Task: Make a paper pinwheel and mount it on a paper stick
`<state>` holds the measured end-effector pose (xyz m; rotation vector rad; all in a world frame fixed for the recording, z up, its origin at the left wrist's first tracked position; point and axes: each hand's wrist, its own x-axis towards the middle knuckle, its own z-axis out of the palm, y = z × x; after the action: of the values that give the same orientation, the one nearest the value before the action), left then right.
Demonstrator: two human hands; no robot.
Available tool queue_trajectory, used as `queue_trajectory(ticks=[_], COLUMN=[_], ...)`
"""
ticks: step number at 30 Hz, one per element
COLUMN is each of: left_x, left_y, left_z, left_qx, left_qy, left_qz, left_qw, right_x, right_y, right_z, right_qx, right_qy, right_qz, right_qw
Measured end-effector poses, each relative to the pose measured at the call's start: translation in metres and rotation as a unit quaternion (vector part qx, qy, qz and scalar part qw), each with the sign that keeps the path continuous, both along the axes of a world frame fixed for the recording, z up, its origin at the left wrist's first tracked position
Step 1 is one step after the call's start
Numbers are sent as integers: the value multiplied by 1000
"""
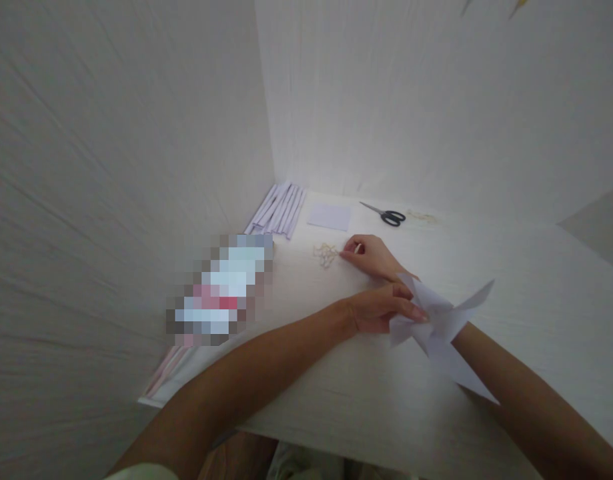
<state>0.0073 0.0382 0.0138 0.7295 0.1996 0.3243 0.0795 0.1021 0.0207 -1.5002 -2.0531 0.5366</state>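
Observation:
My left hand (pixel 383 307) pinches a white paper pinwheel (pixel 441 320) near its centre, thumb and fingers closed on it. The pinwheel's blades spread out over my right forearm. Farther forward, my right hand (pixel 369 255) is closed with thumb and fingertips pressed together at the right edge of a small tangle of thin cream strands (pixel 326 253). One strand seems to be between those fingertips, though it is small and blurred. The tangle lies on the white table.
Rolled white paper sticks (pixel 281 208) lie in a stack by the left wall. Beside them is a flat paper sheet (pixel 329 217), then black-handled scissors (pixel 389 215) and more cream strands (pixel 421 217). A blurred-out item (pixel 226 287) rests at the left edge. Walls rise behind and left.

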Motion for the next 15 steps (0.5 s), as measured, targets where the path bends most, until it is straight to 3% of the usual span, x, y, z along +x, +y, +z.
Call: queue_trajectory(ticks=[10, 15], left_x=[2, 3], left_y=[1, 1], left_z=[2, -1], left_qx=[14, 23], left_qy=[5, 4], left_qz=[-13, -20], left_qw=[1000, 1000], right_x=[10, 12], right_y=[-7, -15], right_z=[-5, -5], right_qx=[71, 53], right_qy=[-140, -156], right_qz=[13, -22], right_qw=[988, 986])
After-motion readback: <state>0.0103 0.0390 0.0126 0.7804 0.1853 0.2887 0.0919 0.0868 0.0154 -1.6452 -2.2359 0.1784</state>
